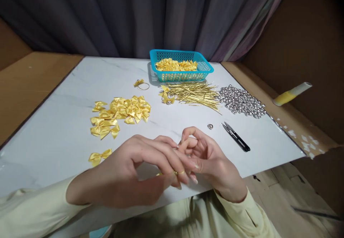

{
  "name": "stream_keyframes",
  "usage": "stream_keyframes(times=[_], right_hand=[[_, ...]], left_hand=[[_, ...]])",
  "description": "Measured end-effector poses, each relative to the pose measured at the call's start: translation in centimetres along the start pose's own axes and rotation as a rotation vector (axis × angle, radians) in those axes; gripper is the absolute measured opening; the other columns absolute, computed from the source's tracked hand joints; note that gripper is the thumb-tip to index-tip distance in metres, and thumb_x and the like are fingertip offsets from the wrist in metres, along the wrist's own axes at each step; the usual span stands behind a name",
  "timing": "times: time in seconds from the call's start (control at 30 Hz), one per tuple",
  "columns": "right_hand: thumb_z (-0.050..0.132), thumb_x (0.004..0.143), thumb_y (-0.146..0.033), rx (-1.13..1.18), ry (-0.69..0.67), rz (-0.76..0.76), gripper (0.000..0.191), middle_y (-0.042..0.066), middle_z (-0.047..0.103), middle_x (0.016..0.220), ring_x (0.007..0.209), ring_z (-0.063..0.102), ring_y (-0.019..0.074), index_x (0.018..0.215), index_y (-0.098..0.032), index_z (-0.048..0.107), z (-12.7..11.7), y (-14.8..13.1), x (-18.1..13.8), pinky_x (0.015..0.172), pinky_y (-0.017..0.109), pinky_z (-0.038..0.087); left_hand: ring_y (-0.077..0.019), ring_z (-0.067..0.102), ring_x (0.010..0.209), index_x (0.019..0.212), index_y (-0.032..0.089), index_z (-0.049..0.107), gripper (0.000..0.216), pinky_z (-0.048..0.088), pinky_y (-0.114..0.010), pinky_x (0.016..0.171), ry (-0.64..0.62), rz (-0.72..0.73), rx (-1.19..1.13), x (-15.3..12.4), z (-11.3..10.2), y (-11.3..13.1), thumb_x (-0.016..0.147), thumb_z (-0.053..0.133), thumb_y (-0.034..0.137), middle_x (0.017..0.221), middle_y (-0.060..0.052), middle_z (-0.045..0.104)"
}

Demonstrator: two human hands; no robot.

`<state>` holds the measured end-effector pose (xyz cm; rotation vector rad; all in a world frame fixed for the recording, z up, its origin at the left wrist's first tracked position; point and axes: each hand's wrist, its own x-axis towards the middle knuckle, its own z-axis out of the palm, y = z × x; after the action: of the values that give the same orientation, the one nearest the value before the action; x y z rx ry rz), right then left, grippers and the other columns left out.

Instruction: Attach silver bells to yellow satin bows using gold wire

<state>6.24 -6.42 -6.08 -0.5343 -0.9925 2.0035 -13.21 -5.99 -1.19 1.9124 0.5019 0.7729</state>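
Note:
My left hand [134, 170] and my right hand [209, 159] meet at the near edge of the white table [67, 134]. The fingers of both are curled and pinched together around a thin gold wire loop [179, 173], partly hidden by my fingertips. A single yellow ribbon bow [99, 156] lies just left of my left hand. A lone silver bell [210, 126] and black thread snips [236, 136] lie just beyond my right hand.
A pile of yellow bows [120, 112] lies mid-left. Farther back are a bow with a ring [141, 84], a heap of gold wires [196, 93], a heap of silver bells [243, 102] and a blue basket [181, 66] of bows. A white-and-yellow tube [291, 94] lies on the right ledge.

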Motion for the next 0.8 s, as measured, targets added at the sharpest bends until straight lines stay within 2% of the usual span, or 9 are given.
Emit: stream_keyframes(times=[0.1,0.27,0.33,0.43,0.5,0.57,0.6,0.7,0.8], right_hand=[[0.080,0.077,-0.027,0.015,-0.024,0.018,0.035,-0.002,0.063,0.078,0.055,0.052,0.0061,0.099,-0.021,0.054,0.1,0.3,0.0,0.043,0.013,0.042],[0.073,0.083,-0.030,-0.234,0.039,-0.048,0.030,0.001,0.063,0.090,0.066,0.058,0.0105,0.105,-0.023,0.055,0.4,-0.9,-0.5,0.047,0.018,0.048],[0.070,0.086,-0.029,-0.504,0.208,-0.179,0.025,0.005,0.066,0.100,0.081,0.062,0.0152,0.105,-0.023,0.056,-0.2,-2.3,-1.2,0.055,0.022,0.053],[0.063,0.089,-0.033,-1.105,0.645,-0.402,0.015,0.007,0.066,0.106,0.092,0.063,0.0195,0.099,-0.022,0.062,-3.0,-4.6,-2.9,0.066,0.028,0.054],[0.057,0.091,-0.042,-1.523,0.851,-0.344,0.023,0.009,0.066,0.100,0.085,0.063,0.0216,0.097,-0.021,0.062,-5.9,-5.7,-4.4,0.062,0.030,0.052],[0.047,0.094,-0.046,-1.868,0.807,-0.101,0.032,0.012,0.065,0.101,0.082,0.063,0.0235,0.101,-0.019,0.060,-9.0,-6.0,-5.7,0.062,0.033,0.051],[0.047,0.093,-0.047,-1.916,0.777,-0.040,0.034,0.014,0.066,0.102,0.084,0.063,0.0262,0.102,-0.017,0.061,-10.4,-5.9,-6.2,0.064,0.036,0.051],[0.049,0.089,-0.043,-1.994,0.755,0.020,0.034,0.018,0.064,0.100,0.091,0.061,0.0327,0.100,-0.014,0.062,-13.0,-5.1,-7.0,0.072,0.042,0.050],[0.048,0.086,-0.033,-2.045,0.744,0.039,0.032,0.019,0.063,0.097,0.091,0.059,0.0330,0.105,-0.011,0.061,-13.5,-4.5,-6.7,0.077,0.044,0.049]], left_hand=[[-0.0146,0.075,0.075,0.070,0.023,0.068,0.029,0.048,-0.030,0.099,0.005,-0.027,0.014,0.1,-0.1,0.1,0.073,0.064,-0.006,0.083,0.000,0.081],[-0.0144,0.074,0.082,0.082,0.021,0.074,0.022,0.048,-0.027,0.097,0.015,-0.045,0.047,0.1,-0.2,0.3,0.079,0.066,0.001,0.089,-0.001,0.081],[-0.0137,0.074,0.081,0.078,0.020,0.072,0.021,0.050,-0.026,0.094,0.034,-0.023,0.063,0.0,-0.1,0.5,0.079,0.064,0.001,0.091,-0.002,0.081],[-0.0127,0.073,0.075,0.070,0.019,0.069,0.023,0.051,-0.026,0.093,0.050,-0.012,0.101,-0.1,-0.1,0.5,0.077,0.062,-0.001,0.094,-0.002,0.081],[-0.0125,0.074,0.077,0.074,0.020,0.070,0.024,0.048,-0.029,0.099,0.048,-0.024,0.112,-0.4,-0.1,0.3,0.076,0.061,-0.002,0.099,-0.001,0.080],[-0.0123,0.074,0.084,0.080,0.021,0.072,0.026,0.044,-0.029,0.106,0.042,-0.042,0.109,-0.7,-0.1,0.1,0.076,0.062,-0.002,0.104,0.000,0.079],[-0.0122,0.074,0.089,0.082,0.021,0.073,0.027,0.042,-0.029,0.108,0.034,-0.052,0.105,-0.8,-0.1,0.0,0.076,0.062,-0.003,0.106,0.000,0.078],[-0.0124,0.073,0.098,0.082,0.020,0.072,0.026,0.040,-0.028,0.111,0.019,-0.070,0.105,-0.9,0.0,-0.1,0.075,0.063,-0.004,0.109,0.002,0.078],[-0.0137,0.073,0.100,0.078,0.019,0.070,0.025,0.041,-0.027,0.111,0.006,-0.078,0.122,-0.6,0.0,0.1,0.073,0.064,-0.004,0.109,0.000,0.078]])
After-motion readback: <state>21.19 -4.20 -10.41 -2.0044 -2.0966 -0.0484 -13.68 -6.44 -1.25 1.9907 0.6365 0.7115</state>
